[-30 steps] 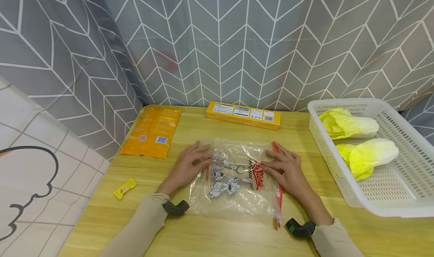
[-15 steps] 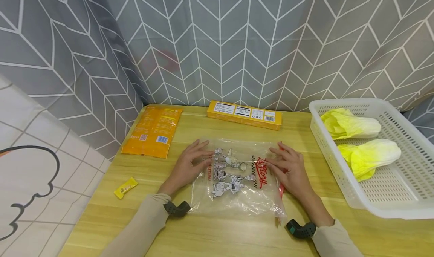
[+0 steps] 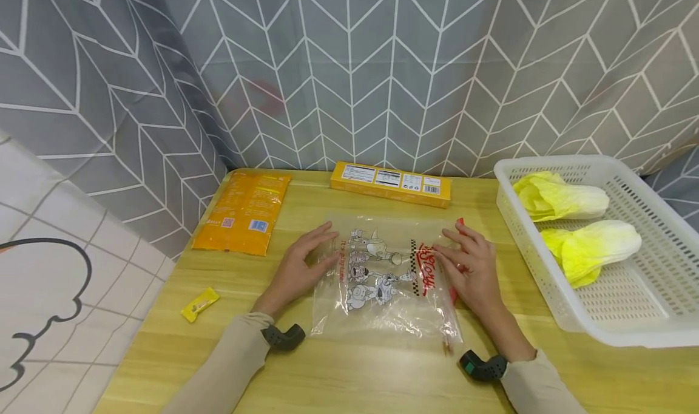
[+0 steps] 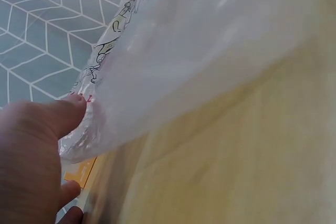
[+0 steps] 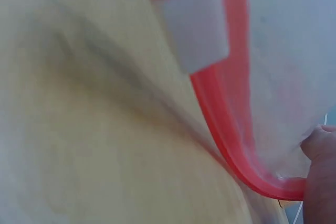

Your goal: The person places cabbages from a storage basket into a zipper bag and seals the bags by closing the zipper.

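Observation:
A clear zip bag [image 3: 377,323] printed with cartoon figures and red lettering is held between my two hands in the head view. My left hand [image 3: 297,268] pinches its left edge, the thumb [image 4: 68,114] lying on the film in the left wrist view. My right hand [image 3: 474,271] grips the other side near the red zip strip [image 5: 215,100], which bears a whitish slider [image 5: 197,27]. The right wrist view shows that strip bowed above the table with a shadow below. Some right fingertips are hidden behind the film.
An orange packet [image 3: 243,210] lies at the back left, with a small yellow wrapped packet [image 3: 199,304] nearer. A long orange box [image 3: 390,184] lies along the back edge. On the right, a white basket [image 3: 551,302] holds two cabbages [image 3: 592,250].
My right hand has shifted slightly right with the bag's zip end, and the print has moved right and spread flatter. Both hands keep hold. The other items stay put.

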Motion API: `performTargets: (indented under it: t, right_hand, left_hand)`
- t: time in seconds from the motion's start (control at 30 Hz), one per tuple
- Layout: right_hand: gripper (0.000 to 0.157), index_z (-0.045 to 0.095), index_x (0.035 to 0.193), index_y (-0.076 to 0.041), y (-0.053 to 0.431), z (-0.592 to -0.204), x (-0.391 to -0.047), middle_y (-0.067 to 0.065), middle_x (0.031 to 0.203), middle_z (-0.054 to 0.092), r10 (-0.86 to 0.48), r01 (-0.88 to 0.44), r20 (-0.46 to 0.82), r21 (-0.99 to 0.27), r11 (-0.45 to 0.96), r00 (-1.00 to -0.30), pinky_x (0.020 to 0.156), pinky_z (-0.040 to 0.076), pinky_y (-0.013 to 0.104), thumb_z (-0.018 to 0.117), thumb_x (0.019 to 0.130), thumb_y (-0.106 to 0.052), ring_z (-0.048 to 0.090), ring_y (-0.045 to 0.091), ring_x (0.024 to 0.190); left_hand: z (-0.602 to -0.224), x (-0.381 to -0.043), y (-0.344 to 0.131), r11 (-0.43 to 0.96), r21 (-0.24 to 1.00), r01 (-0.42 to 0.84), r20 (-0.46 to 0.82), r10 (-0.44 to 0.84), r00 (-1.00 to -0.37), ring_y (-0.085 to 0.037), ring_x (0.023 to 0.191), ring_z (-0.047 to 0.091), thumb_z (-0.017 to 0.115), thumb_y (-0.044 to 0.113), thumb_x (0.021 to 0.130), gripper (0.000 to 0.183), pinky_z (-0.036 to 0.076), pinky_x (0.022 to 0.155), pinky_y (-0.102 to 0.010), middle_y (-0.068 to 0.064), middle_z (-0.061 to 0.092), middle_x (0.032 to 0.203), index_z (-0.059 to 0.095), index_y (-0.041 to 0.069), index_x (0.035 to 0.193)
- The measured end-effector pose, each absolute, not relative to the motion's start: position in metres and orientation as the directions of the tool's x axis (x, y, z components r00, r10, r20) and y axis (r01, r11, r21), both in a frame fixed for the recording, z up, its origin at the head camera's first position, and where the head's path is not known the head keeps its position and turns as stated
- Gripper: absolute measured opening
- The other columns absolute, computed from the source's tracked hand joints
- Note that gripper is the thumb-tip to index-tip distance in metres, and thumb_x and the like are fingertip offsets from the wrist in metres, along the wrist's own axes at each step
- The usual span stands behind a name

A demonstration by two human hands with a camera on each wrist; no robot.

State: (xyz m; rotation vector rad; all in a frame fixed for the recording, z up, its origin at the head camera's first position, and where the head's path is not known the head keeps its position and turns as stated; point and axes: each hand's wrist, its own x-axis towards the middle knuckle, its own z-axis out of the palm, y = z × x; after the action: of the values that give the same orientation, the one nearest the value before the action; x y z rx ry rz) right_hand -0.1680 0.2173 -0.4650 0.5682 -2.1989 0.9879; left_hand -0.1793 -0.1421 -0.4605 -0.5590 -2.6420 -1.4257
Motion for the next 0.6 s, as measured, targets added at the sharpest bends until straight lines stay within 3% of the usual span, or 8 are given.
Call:
performTargets:
  t: [0.3,0.6]
  right_hand:
    - [0.022,0.081,0.092,-0.004,0.213,-0.462,-0.171,0.022,0.116,0.074,0.016,-0.591,0.780,-0.488,0.642,-0.626,0.098,0.027,0.037,0.084,0.073,0.005,0.057,0.045,0.124]
    - [0.013,0.081,0.095,-0.003,0.207,-0.461,-0.173,0.021,0.117,0.073,0.101,-0.457,0.743,-0.507,0.731,-0.662,0.090,0.027,0.054,0.082,0.082,-0.007,0.057,0.043,0.120]
  left_hand:
    - [-0.460,-0.179,-0.144,0.465,0.818,0.339,0.244,0.253,-0.936,-0.031,0.155,0.030,0.072,0.027,0.095,0.053,0.026,0.121,-0.061,0.002,0.028,0.169,0.055,0.028,0.146]
    - [-0.463,-0.181,-0.142,0.482,0.805,0.346,0.234,0.279,-0.931,-0.032,0.153,0.032,0.070,0.033,0.096,0.047,0.026,0.120,-0.064,0.000,0.032,0.167,0.058,0.029,0.142]
